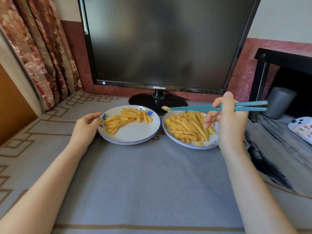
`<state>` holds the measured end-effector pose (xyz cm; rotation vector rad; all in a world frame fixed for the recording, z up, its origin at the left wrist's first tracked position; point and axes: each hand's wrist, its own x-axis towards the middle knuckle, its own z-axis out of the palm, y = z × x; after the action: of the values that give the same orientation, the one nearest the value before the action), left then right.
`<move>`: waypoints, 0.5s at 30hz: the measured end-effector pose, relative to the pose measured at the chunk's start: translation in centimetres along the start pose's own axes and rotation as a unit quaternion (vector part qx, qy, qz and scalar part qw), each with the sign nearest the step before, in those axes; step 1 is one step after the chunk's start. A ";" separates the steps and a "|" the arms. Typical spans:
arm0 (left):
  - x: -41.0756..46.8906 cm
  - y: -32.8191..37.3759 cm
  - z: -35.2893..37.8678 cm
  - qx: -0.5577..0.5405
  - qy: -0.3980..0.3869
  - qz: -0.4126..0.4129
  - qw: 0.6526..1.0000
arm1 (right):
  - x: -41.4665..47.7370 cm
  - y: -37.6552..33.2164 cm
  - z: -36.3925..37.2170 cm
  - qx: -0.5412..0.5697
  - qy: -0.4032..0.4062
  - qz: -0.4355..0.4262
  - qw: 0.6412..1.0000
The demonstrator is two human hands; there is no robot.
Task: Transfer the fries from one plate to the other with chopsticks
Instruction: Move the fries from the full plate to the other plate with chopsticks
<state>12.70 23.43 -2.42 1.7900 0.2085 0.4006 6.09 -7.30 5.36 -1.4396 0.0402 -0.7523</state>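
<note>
Two white plates with blue flower rims sit side by side on the grey cloth. The left plate (135, 134) holds a small heap of crinkle-cut fries (125, 118) at its far side. The right plate (190, 145) is piled with more fries (187, 127). My right hand (228, 122) grips blue chopsticks (202, 108) that point left; their tips pinch one small fry (165, 108) in the air above the gap between the plates. My left hand (87, 124) holds the left plate's near-left rim.
A black Samsung monitor (160, 43) stands right behind the plates, its round base (145, 100) touching distance from them. A patterned curtain (38, 53) hangs at left. A black shelf with a grey cup (279, 103) and a white controller (302, 129) is at right.
</note>
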 end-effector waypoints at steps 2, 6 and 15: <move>0.0 0.0 0.0 -0.003 -0.001 -0.002 1.000 | 0.5 -0.2 -0.7 -0.003 0.011 -0.005 1.000; 0.0 0.1 0.0 -0.008 -0.003 -0.003 1.000 | 1.1 -0.1 -1.4 -0.017 0.007 0.001 1.000; -0.1 0.1 0.0 -0.005 -0.001 -0.006 1.000 | 0.9 -0.2 -1.2 -0.053 -0.026 -0.016 0.998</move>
<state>12.65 23.37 -2.37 1.7787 0.2149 0.3911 6.14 -8.79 5.67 -1.5628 0.0165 -0.7472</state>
